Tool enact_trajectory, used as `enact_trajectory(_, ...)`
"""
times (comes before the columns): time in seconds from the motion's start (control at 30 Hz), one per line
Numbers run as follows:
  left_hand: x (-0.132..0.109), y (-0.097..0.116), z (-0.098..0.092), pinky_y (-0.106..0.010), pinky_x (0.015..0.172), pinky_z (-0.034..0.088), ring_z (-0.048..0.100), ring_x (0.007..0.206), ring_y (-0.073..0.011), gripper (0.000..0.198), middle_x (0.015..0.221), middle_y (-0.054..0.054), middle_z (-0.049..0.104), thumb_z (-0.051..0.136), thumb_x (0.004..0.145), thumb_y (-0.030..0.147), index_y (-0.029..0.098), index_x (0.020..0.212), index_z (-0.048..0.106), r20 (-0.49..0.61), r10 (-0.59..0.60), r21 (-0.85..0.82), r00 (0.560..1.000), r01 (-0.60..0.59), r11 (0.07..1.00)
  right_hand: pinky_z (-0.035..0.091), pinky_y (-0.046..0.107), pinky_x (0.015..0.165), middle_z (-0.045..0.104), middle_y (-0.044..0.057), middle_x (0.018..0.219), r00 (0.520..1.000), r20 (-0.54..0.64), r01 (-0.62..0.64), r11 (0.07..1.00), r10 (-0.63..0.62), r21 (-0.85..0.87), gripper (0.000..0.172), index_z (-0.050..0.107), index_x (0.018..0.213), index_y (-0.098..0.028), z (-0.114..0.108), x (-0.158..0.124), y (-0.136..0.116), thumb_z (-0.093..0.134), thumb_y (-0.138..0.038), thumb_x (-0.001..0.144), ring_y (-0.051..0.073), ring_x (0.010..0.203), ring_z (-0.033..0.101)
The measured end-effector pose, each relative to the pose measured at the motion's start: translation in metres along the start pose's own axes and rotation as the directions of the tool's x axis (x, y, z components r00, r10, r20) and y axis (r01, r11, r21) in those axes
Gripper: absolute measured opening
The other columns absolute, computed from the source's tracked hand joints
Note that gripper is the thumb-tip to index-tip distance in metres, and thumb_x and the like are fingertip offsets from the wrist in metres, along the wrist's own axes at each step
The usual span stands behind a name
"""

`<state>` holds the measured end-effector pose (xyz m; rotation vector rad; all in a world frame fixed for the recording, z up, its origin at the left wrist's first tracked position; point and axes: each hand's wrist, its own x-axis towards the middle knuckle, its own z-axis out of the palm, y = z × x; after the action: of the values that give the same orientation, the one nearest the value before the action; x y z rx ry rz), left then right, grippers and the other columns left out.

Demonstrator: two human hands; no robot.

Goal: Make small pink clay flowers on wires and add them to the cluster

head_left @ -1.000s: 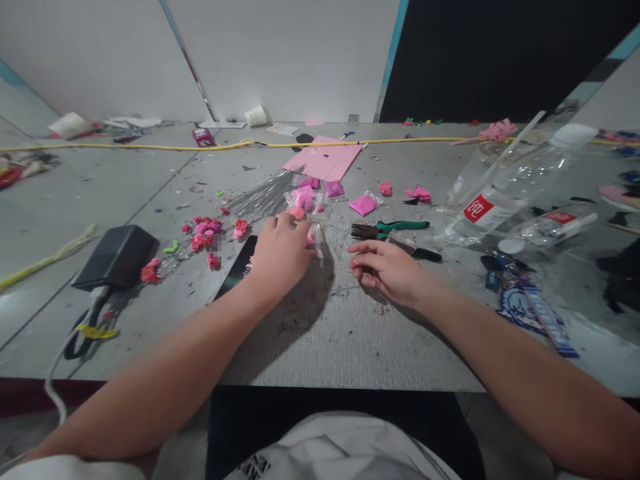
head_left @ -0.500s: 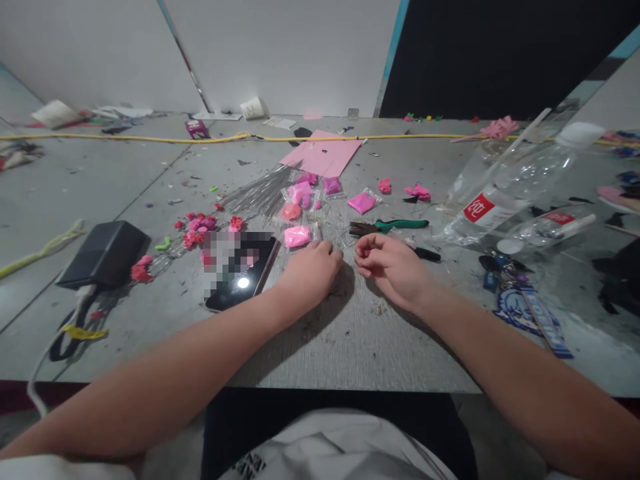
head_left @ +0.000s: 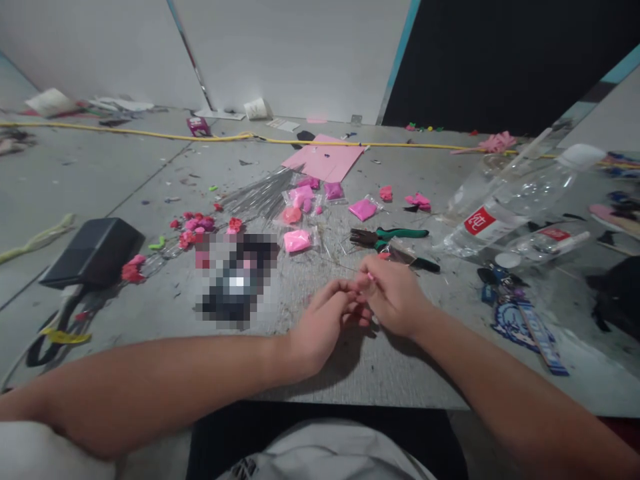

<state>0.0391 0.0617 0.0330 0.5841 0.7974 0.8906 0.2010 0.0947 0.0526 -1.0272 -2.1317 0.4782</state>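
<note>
My right hand [head_left: 395, 297] is closed in a pinch, with a small pink piece [head_left: 370, 275], perhaps clay, showing between thumb and forefinger. Against its fingertips sits my left hand [head_left: 323, 323], its fingers curled inward; whatever they grip is too small or hidden to name. Just beyond the right hand lie green-handled pliers [head_left: 395, 234] and a second tool with a dark handle [head_left: 425, 265], partly under clear plastic. Small bags of pink clay [head_left: 297, 241] lie in front of the hands, near a bundle of thin metal wires [head_left: 265, 193].
Left of my hands is a blurred-out phone [head_left: 240, 280], with a black power adapter [head_left: 95, 252] further out. Red and pink clay flowers [head_left: 195, 230] lie behind it. Plastic bottles [head_left: 505, 200] and keychains [head_left: 525, 320] are on the right. A yellow cord [head_left: 320, 143] crosses the back.
My left hand has left the table beside the pink bag and come right and nearer to me, meeting my right hand. The right hand has turned inward; its pink piece now shows. The view shifted slightly.
</note>
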Motion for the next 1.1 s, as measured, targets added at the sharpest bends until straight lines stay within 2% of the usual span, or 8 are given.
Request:
enact_trajectory(0.17, 0.003, 0.004, -0.012, -0.023, 0.076, 0.054, 0.063, 0.082, -0.0131, 0.024, 0.084, -0.003, 0.065, 0.076, 0.091, 0.04, 0.016, 0.089, 0.072, 0.049, 0.079, -0.148, 0.996, -0.071, 0.986, 0.046, 0.048, 0.086, 0.055, 0.013, 0.1, 0.981, 0.187, 0.056, 0.996, -0.043, -0.064, 0.076, 0.055, 0.095, -0.017, 0.012, -0.003, -0.01, 0.01, -0.078, 0.101, 0.027, 0.092, 0.05)
enact_trajectory(0.27, 0.006, 0.007, -0.018, -0.022, 0.076, 0.054, 0.063, 0.079, -0.0117, 0.026, 0.084, -0.003, 0.067, 0.085, 0.086, 0.038, 0.015, 0.095, 0.075, 0.038, 0.075, -0.125, 0.996, -0.07, 0.99, 0.046, 0.052, 0.095, 0.055, 0.015, 0.11, 0.974, 0.224, 0.01, 0.999, -0.017, 0.031, 0.074, 0.059, 0.106, -0.016, 0.01, -0.002, -0.007, 0.021, -0.08, 0.101, 0.029, 0.102, 0.05)
enact_trajectory(0.4, 0.007, 0.007, -0.018, -0.026, 0.073, 0.056, 0.061, 0.07, -0.0111, 0.025, 0.078, -0.002, 0.066, 0.087, 0.083, 0.034, 0.013, 0.092, 0.075, 0.05, 0.032, -0.077, 0.998, -0.028, 0.997, 0.05, 0.04, 0.086, 0.06, 0.005, 0.099, 0.984, 0.093, -0.173, 0.92, 0.149, 0.353, 0.039, 0.059, 0.106, -0.022, 0.003, 0.004, 0.005, 0.055, -0.061, 0.103, 0.021, 0.093, 0.058)
enact_trajectory(0.5, 0.005, 0.009, -0.015, -0.023, 0.071, 0.054, 0.064, 0.073, -0.0108, 0.019, 0.082, -0.004, 0.068, 0.083, 0.088, 0.029, 0.012, 0.092, 0.075, 0.014, 0.007, -0.074, 1.0, -0.005, 0.997, 0.051, 0.034, 0.074, 0.062, 0.001, 0.089, 0.947, 0.09, -0.31, 0.795, 0.31, 0.521, 0.032, 0.059, 0.094, -0.023, 0.002, 0.008, 0.011, 0.069, -0.053, 0.097, 0.017, 0.081, 0.06)
enact_trajectory(0.57, 0.004, 0.012, -0.014, -0.023, 0.07, 0.054, 0.065, 0.075, -0.0118, 0.019, 0.085, -0.006, 0.069, 0.078, 0.091, 0.031, 0.011, 0.09, 0.075, 0.018, -0.016, -0.107, 1.0, 0.017, 0.994, 0.051, 0.033, 0.072, 0.064, 0.001, 0.086, 0.937, 0.101, -0.334, 0.776, 0.333, 0.535, 0.031, 0.06, 0.089, -0.023, 0.003, 0.008, 0.012, 0.074, -0.051, 0.094, 0.017, 0.079, 0.061)
enact_trajectory(0.73, 0.005, 0.016, -0.016, -0.024, 0.07, 0.053, 0.063, 0.075, -0.0126, 0.019, 0.079, -0.003, 0.066, 0.079, 0.091, 0.032, 0.015, 0.085, 0.075, 0.031, -0.012, -0.118, 0.999, 0.015, 0.993, 0.051, 0.037, 0.08, 0.07, 0.002, 0.09, 0.995, 0.031, -0.096, 0.932, 0.09, 0.349, 0.022, 0.065, 0.086, -0.024, 0.002, 0.007, 0.016, 0.075, -0.041, 0.096, 0.02, 0.086, 0.064)
enact_trajectory(0.87, 0.009, 0.016, -0.02, -0.024, 0.074, 0.053, 0.058, 0.07, -0.0105, 0.02, 0.072, 0.0, 0.06, 0.079, 0.09, 0.026, 0.017, 0.074, 0.071, 0.048, 0.031, -0.136, 0.998, -0.024, 0.99, 0.05, 0.04, 0.085, 0.07, 0.004, 0.097, 0.989, 0.03, 0.136, 0.979, -0.142, 0.151, 0.017, 0.069, 0.089, -0.026, -0.005, 0.01, 0.02, 0.076, -0.04, 0.095, 0.022, 0.092, 0.064)
enact_trajectory(1.1, 0.012, 0.015, -0.022, -0.023, 0.074, 0.053, 0.056, 0.067, -0.0086, 0.022, 0.071, 0.002, 0.059, 0.08, 0.091, 0.028, 0.018, 0.075, 0.069, 0.082, 0.071, -0.159, 0.994, -0.057, 0.986, 0.05, 0.043, 0.088, 0.068, 0.006, 0.106, 0.972, 0.088, 0.216, 0.976, -0.216, 0.015, 0.016, 0.078, 0.095, -0.029, -0.015, 0.012, 0.017, 0.081, -0.043, 0.09, 0.025, 0.096, 0.059)
